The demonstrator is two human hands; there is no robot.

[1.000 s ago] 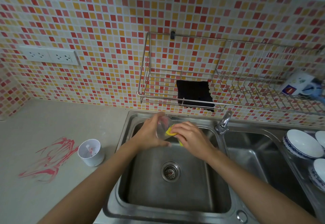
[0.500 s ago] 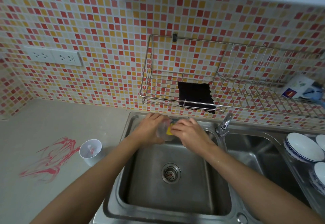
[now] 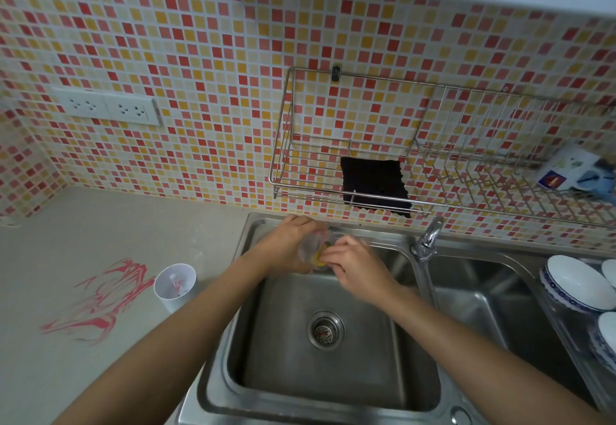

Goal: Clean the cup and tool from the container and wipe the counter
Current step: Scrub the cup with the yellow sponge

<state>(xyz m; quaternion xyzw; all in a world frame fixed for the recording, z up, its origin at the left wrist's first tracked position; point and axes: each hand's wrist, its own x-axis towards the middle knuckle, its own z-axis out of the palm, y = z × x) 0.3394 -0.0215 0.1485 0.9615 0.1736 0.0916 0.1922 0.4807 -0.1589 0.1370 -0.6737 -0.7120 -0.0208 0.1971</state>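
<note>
Over the back of the left sink basin [image 3: 333, 368], my left hand [image 3: 286, 244] grips a clear cup [image 3: 311, 248] held on its side. My right hand [image 3: 353, 264] pinches a yellow sponge [image 3: 319, 259] pushed into the cup's mouth; most of the sponge is hidden by my fingers. A white container [image 3: 175, 286] stands on the counter left of the sink, with a small red-smeared tool [image 3: 176, 286] inside. Red smears [image 3: 100, 298] mark the beige counter [image 3: 66, 374] left of the container.
The faucet [image 3: 428, 241] stands between the two basins. A wire rack [image 3: 366, 171] on the tiled wall holds a black cloth [image 3: 375, 184] and a white mug [image 3: 573, 171]. Blue-rimmed bowls [image 3: 576, 283] sit at the right edge. Wall sockets [image 3: 106, 107] are upper left.
Both hands have stayed at the back of the basin. The sponge has gone deeper into the cup, and the cup has turned slightly in my left hand.
</note>
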